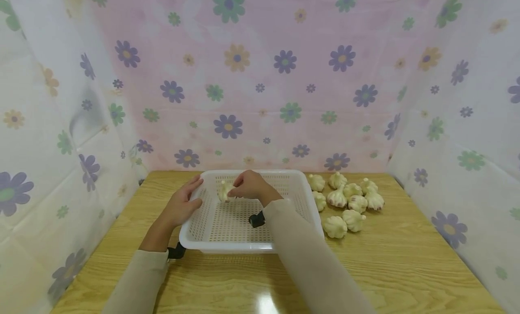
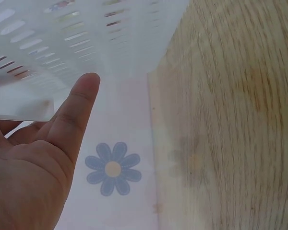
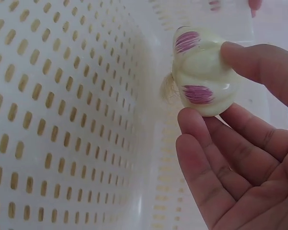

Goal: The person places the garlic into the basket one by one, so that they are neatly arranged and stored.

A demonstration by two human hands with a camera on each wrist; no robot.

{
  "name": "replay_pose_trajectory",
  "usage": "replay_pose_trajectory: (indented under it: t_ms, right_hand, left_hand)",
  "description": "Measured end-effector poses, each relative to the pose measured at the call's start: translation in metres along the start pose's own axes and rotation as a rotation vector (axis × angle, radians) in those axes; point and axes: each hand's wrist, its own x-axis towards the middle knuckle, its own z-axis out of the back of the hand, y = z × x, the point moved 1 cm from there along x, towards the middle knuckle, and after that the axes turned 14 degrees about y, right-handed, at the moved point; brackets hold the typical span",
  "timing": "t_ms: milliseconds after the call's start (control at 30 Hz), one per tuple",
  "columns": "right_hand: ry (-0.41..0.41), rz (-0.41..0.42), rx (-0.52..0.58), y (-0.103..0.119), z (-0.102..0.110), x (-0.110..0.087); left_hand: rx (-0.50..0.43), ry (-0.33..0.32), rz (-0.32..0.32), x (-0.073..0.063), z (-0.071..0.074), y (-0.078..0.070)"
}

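Note:
A white plastic basket (image 1: 243, 247) with slotted walls stands on the wooden table. Within its walls, my right hand (image 1: 253, 186) pinches a garlic bulb (image 1: 225, 191) between thumb and fingertips. Up close in the right wrist view, the garlic bulb (image 3: 204, 72) is pale with purple streaks and a tuft of roots, held above the slotted bottom. My left hand (image 1: 183, 205) grips the basket's left rim, thumb over the edge and fingers along the outside. The left wrist view shows the left hand's finger (image 2: 77, 112) stretched against the outer wall.
Several more garlic bulbs (image 1: 357, 204) lie in a loose group to the right of the basket, some close against its side. Floral cloth (image 1: 260, 79) hangs at the back and both sides of the table (image 1: 406, 260).

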Motion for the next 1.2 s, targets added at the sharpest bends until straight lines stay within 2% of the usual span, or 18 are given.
replay_pose_trajectory:
  t_ms: [500, 800, 1200]
  right_hand:
    - [0.017, -0.075, 0.061, 0.010, -0.016, 0.008]
    - [0.001, -0.054, 0.054, 0.010, -0.017, 0.011]
    - [-0.028, -0.054, 0.019, 0.007, -0.020, 0.017]
  left_hand:
    - [-0.031, 0.002, -0.022, -0.001, -0.001, -0.002]
    - [-0.003, 0.004, -0.009, 0.002, -0.001, -0.001]
    - [-0.015, -0.001, -0.006, -0.001, 0.001, 0.000]
